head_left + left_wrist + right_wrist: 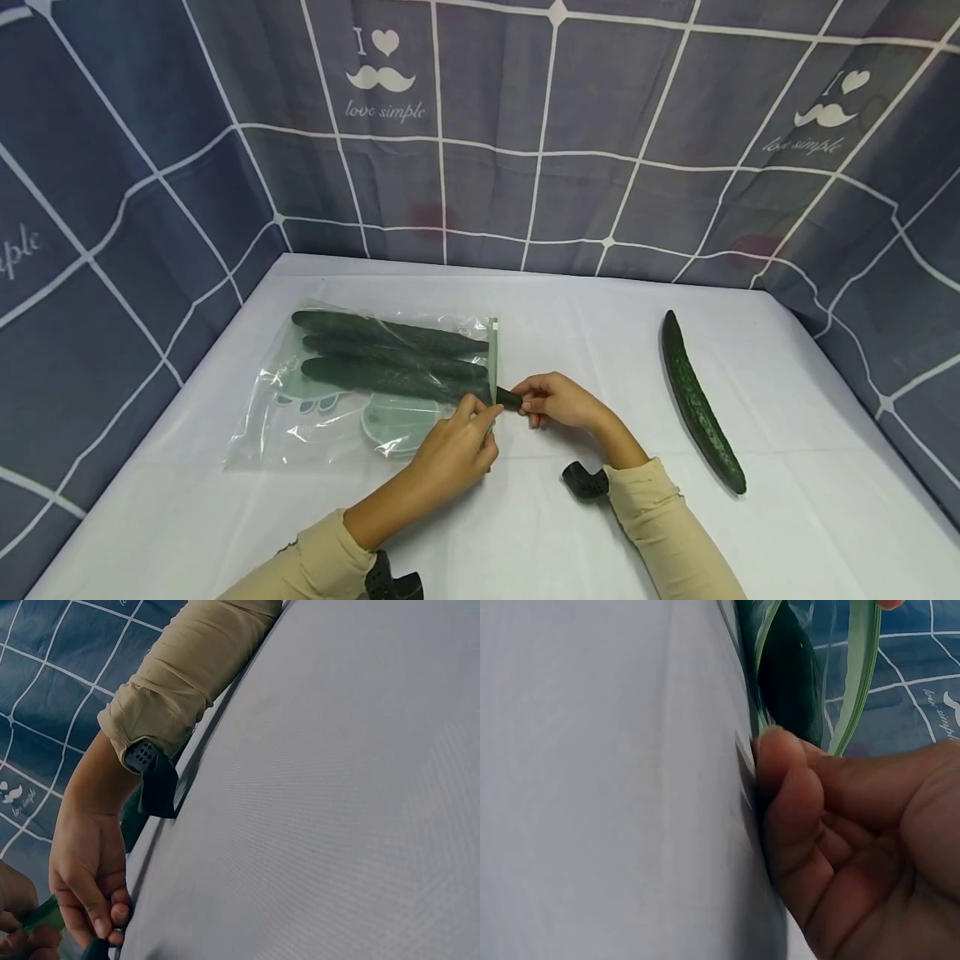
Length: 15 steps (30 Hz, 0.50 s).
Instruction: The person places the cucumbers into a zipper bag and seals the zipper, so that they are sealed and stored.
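Note:
A clear zip bag point(258, 417) with a green sealing strip point(492, 350) lies at centre-left in the head view, several dark green cucumbers point(390, 375) inside it. At the bag's mouth my left hand point(453, 442) pinches the strip between thumb and fingers. My right hand point(562, 404) grips the end of a cucumber point(509, 399) that sticks out through the mouth; the rest of it lies within the bag. The right wrist view shows the mouth parted around this cucumber point(789, 679), with my right fingers point(795, 802) low against the table.
Another cucumber point(701, 404) lies alone at the right of the white-covered table point(600, 317). Dark checked cloth point(487, 108) hangs around the back and sides. A black wrist device point(585, 481) sits by the right sleeve, another point(393, 579) by the left.

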Motion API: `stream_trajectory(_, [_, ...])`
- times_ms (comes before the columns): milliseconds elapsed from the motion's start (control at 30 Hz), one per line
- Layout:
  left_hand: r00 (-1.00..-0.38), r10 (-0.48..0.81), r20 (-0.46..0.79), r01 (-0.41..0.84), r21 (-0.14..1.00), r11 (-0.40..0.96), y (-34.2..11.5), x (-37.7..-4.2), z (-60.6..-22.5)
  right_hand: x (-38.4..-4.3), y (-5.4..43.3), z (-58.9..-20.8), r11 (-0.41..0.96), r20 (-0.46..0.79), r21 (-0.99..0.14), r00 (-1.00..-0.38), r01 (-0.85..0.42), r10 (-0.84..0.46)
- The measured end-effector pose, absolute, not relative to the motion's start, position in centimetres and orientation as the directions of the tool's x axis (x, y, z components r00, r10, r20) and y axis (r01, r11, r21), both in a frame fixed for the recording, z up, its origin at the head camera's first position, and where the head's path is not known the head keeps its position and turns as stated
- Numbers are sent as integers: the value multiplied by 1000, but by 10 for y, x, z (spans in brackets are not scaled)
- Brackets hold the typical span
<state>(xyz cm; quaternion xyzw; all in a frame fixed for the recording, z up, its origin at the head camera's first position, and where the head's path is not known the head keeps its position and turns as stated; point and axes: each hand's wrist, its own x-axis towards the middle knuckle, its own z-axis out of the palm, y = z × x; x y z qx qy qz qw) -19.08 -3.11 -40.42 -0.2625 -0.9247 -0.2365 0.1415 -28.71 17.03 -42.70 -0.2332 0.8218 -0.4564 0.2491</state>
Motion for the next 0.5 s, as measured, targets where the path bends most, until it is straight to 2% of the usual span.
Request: stream_trajectory(500, [-818, 436, 374, 562, 366, 742, -32, -192, -405, -288, 152, -431, 465, -188, -882, -847, -77, -498])
